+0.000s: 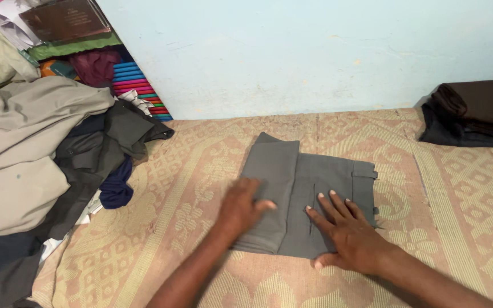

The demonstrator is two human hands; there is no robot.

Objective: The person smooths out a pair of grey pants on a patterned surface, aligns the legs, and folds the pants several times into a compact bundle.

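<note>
Trousers: grey trousers lie folded into a flat packet on the patterned mat, roughly mid-mat and well short of the wall; one folded layer overlaps the left part, and the waistband end with a pocket slit shows on the right.
Left hand: the left hand rests palm down on the left, overlapping fold of the trousers, fingers loosely curled and pointing right; it presses the cloth and pinches nothing that I can see. The hand is slightly blurred.
Right hand: the right hand lies flat on the near right part of the trousers, fingers spread wide and pointing away from the person, thumb off the near edge on the mat; open, gripping nothing.
Clothes heap: left of the trousers, well apart, a loose pile of clothes in beige, dark grey and navy spreads over the mat's edge.
Dark stack: right of the trousers, against the wall, a folded pile of dark brown cloth.
Wall: a pale blue wall stands beyond the trousers.
Striped cloth: beyond the clothes heap, a stack of bright striped fabric leans by the wall.
</note>
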